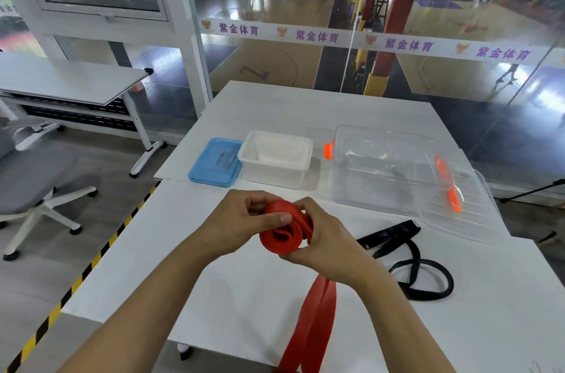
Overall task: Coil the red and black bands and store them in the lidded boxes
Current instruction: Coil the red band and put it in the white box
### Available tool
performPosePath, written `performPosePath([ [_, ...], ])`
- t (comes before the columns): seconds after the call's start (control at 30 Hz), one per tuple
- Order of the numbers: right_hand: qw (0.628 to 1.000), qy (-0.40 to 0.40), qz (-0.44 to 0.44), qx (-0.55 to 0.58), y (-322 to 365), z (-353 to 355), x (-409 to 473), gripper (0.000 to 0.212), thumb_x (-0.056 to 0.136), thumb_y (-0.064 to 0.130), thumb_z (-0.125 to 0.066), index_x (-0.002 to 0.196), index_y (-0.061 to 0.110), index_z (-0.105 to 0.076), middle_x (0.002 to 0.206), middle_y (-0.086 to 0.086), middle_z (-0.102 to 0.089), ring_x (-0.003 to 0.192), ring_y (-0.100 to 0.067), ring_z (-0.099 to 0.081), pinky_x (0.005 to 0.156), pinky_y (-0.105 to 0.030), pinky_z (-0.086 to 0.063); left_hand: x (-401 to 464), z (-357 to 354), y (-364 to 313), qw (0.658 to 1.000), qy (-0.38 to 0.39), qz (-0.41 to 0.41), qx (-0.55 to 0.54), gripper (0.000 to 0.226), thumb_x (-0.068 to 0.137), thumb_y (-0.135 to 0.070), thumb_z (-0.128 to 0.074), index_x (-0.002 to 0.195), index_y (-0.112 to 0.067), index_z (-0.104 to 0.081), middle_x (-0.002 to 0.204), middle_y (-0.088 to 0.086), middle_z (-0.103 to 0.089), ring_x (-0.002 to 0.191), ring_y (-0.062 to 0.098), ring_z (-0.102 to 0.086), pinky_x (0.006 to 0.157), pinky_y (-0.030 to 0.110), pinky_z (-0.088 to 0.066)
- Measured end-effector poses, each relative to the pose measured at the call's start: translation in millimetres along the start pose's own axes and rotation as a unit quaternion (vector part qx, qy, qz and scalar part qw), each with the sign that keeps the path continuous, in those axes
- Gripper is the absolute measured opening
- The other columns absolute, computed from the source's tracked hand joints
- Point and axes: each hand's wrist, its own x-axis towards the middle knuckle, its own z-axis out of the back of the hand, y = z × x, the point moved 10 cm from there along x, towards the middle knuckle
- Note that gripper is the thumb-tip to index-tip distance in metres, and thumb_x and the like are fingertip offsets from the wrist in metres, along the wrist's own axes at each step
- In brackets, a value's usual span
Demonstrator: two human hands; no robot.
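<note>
The red band is held above the table, half coiled, pinched by the left hand and gripped by the right hand, and the springy coil could be lost if either grip is loosened while its tail hangs free

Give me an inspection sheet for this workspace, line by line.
Surface: white table, bands and boxes on it.
Job's things: red band partly coiled, tail trailing off the near edge; black band loose on the table; white box open, blue lid beside it; clear box open, clear lid leaning on it.
Clutter: nothing seen.
Grippers: left hand and right hand grip the coil.
Cables: nothing seen.
Surroundings: office chair, glass wall.
</note>
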Motion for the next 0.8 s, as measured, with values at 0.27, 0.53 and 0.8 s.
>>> performPosePath([
  [0.27,0.993,-0.037,-0.011,0.109,-7,1,0,0.044,0.077,0.04,-0.084,0.114,0.04,-0.059,0.098,0.005,-0.07,0.083,-0.013,-0.064,0.086,-0.043,-0.058,0,10,-5,0.99,-0.108,-0.043,-0.076,0.027,0.076,-0.035,-0.079,0.102,-0.025,-0.077,0.095,-0.004,-0.081,0.093,0.012,-0.077,0.079,0.023,-0.061],
  [0.53,0.959,-0.216,-0.001,0.183,-4,-1,-9,0.092,0.071,0.05,-0.089,0.145,0.056,-0.036,0.129,0.017,-0.066,0.12,-0.003,-0.065,0.105,-0.03,-0.053,-6,-6,14,0.956,-0.214,-0.005,-0.198,0.043,0.075,-0.045,-0.074,0.106,-0.017,-0.078,0.096,0.0,-0.081,0.095,0.018,-0.077,0.085,0.03,-0.06],
  [0.8,0.981,-0.172,0.041,0.08,4,13,-4,0.082,0.073,0.05,-0.086,0.143,0.05,-0.044,0.126,0.026,-0.056,0.119,0.006,-0.057,0.103,-0.021,-0.049,-3,-19,27,0.961,-0.138,0.031,-0.237,0.045,0.082,-0.049,-0.063,0.111,-0.016,-0.072,0.104,0.005,-0.079,0.1,0.022,-0.076,0.081,0.034,-0.06],
])
